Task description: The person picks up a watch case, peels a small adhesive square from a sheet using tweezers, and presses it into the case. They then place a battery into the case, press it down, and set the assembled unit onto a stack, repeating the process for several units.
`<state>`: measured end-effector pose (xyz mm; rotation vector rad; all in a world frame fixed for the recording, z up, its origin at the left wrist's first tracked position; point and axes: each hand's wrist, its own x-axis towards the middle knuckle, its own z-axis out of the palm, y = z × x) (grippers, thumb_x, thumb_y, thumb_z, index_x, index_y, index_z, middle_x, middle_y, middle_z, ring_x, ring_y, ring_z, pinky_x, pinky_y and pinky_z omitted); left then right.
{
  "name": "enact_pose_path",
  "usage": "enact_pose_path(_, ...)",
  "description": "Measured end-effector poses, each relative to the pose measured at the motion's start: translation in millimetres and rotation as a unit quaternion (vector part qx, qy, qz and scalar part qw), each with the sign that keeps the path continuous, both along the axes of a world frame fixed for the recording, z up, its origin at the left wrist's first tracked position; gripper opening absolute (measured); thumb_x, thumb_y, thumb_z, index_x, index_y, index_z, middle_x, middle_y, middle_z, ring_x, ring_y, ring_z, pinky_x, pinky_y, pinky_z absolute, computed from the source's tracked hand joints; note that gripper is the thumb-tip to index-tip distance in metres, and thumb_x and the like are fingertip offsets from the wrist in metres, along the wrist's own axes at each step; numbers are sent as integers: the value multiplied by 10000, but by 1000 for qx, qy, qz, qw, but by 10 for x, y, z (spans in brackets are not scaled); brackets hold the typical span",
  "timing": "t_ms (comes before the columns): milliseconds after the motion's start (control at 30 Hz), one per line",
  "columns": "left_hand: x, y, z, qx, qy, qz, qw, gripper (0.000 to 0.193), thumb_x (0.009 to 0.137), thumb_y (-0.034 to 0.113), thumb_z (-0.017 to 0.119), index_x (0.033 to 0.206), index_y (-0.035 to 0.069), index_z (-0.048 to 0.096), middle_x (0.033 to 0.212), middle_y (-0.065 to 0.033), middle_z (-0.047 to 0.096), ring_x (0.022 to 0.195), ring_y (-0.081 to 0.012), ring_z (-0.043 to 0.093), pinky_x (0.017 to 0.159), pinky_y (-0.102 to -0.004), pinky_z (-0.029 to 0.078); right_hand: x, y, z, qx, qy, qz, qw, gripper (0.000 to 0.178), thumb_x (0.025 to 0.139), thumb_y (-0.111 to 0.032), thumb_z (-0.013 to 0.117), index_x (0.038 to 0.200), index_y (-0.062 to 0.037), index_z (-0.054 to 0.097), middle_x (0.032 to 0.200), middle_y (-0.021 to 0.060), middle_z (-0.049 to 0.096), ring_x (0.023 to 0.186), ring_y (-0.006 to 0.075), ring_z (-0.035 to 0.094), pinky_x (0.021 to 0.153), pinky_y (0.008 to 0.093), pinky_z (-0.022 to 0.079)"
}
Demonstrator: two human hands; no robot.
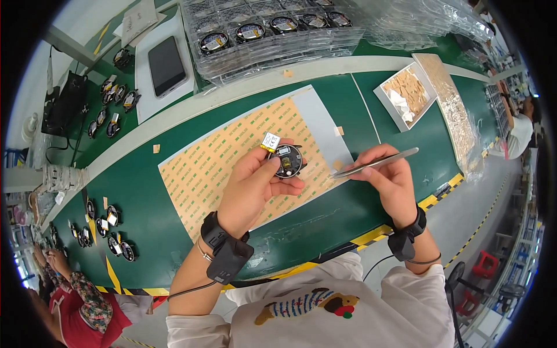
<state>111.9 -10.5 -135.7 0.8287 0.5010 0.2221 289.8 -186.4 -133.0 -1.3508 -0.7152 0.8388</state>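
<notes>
My left hand (246, 185) grips a round black watch case (287, 164) by its rim, its open inside with small electronic parts facing up. A small silver battery (270, 141) with a yellow edge sticks out at the case's upper left. In my right hand (390, 180) is a pair of metal tweezers (391, 158), pinched between thumb and fingers. Their tips point left, close to the right edge of a tan adhesive sheet (214, 168) with green print; whether they grip anything is too small to tell. The sheet lies on the green bench beneath the watch case.
Clear plastic trays (232, 66) with several watch cases stand at the back. A white box (400, 119) of tan pieces sits at the right, beside a long speckled board (447, 110). More watch cases (116, 246) lie at the left. A phone (166, 65) rests back left. A co-worker (81, 301) sits lower left.
</notes>
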Motion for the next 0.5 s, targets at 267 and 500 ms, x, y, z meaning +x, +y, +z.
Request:
enact_pose_path(267,28,-44,-5,35,22,0,999,327,947,69,334,1253,-22,404,1104,-194,560,842,-217,641,762,-309,541,-40,66,22,-71,34,-14,997,110,859,25,520,965,4,500,904,90,587,932,191,616,814,292,527)
enact_pose_path(500,48,-50,23,23,17,1,1000,325,934,24,320,1243,-16,410,1120,-163,530,871,-234,640,780,-312,539,130,34,130,-74,125,35,989,69,866,-13,522,928,-7,494,872,101,611,966,255,625,804,317,538)
